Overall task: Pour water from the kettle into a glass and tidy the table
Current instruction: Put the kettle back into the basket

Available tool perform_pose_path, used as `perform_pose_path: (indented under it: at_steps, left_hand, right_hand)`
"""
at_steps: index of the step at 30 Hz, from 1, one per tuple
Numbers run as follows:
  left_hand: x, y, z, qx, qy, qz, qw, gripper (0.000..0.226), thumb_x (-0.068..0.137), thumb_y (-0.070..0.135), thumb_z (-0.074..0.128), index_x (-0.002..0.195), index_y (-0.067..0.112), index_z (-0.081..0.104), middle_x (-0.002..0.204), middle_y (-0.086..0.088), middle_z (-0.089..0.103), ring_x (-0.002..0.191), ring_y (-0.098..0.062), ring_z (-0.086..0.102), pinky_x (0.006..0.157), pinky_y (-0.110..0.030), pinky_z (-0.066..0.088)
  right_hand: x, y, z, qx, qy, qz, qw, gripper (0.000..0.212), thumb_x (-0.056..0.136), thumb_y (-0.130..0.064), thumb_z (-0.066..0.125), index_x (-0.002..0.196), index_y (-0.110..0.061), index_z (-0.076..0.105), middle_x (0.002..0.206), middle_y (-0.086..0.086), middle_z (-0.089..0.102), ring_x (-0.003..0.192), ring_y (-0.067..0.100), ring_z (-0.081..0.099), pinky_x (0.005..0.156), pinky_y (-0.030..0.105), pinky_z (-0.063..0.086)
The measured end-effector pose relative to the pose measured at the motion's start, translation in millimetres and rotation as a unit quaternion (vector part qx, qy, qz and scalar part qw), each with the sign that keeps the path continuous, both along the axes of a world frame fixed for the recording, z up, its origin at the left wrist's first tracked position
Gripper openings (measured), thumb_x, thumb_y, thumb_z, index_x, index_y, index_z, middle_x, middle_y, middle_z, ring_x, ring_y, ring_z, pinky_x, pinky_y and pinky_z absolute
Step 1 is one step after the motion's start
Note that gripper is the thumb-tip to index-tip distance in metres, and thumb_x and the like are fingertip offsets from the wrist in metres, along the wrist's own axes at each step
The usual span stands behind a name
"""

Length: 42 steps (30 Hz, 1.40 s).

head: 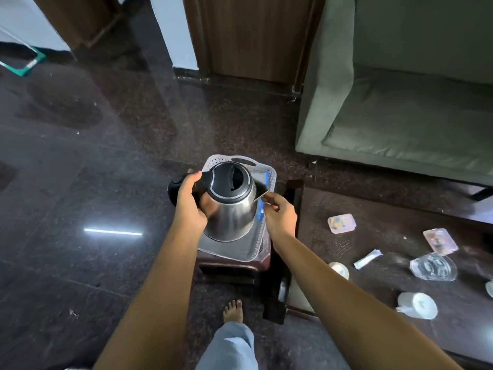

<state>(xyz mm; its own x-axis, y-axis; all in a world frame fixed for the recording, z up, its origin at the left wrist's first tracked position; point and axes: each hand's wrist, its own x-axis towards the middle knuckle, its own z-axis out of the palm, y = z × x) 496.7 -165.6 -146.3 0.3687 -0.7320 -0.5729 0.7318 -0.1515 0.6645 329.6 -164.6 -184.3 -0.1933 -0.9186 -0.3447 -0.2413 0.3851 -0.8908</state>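
Stool [234,265] under the grip: white tray [256,169].
Table [386,303] right of it: packets, glass [433,266], cup [417,305].

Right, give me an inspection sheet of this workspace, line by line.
Surface: dark low table, littered.
Job's things: steel kettle, lid shut, held above a white perforated tray on a small stool; clear glass lying on its side on the table.
Clutter: two flat plastic packets, a sachet, a white mug on its side.
Hands: left hand grips the kettle handle; right hand at the spout side.
Cables: nothing seen.
Surroundings: green sofa, glossy dark floor, wooden door.
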Motion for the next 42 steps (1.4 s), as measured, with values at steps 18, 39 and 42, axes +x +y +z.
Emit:
perform_pose_path:
  at_steps: [18,39,42]
  left_hand:
    - [50.4,-1.2,-72.7,0.071,0.039,-0.051,0.995,0.018,0.082,0.023,0.063,0.073,0.028,0.078,0.083,0.007,0.075,0.078,-0.011,0.07,0.073,-0.024,0.058]
    - [59.2,-4.9,-91.9,0.074,0.051,-0.068,0.994,0.015,0.082,0.022,0.063,0.084,0.025,0.077,0.089,0.003,0.076,0.079,-0.013,0.072,0.068,-0.027,0.059]
    - [59.2,-6.6,-92.8,0.082,0.046,-0.068,0.993,0.016,0.082,0.022,0.063,0.092,0.025,0.075,0.094,0.003,0.075,0.082,-0.014,0.071,0.079,-0.029,0.058]
  right_hand:
    - [36.5,3.8,-45.2,0.093,0.074,0.003,0.993,0.039,0.081,0.005,0.044,0.096,-0.017,0.072,0.09,-0.01,0.068,0.087,0.006,0.059,0.083,0.014,0.044]
    - [44.7,7.7,-55.1,0.128,0.079,0.008,0.989,0.049,0.079,0.005,0.041,0.107,-0.024,0.07,0.102,-0.009,0.071,0.086,0.008,0.059,0.078,0.021,0.046]
    - [45.0,9.6,-57.3,0.138,0.072,0.019,0.988,0.051,0.079,0.006,0.041,0.11,-0.023,0.069,0.105,-0.009,0.07,0.086,0.009,0.059,0.074,0.02,0.045]
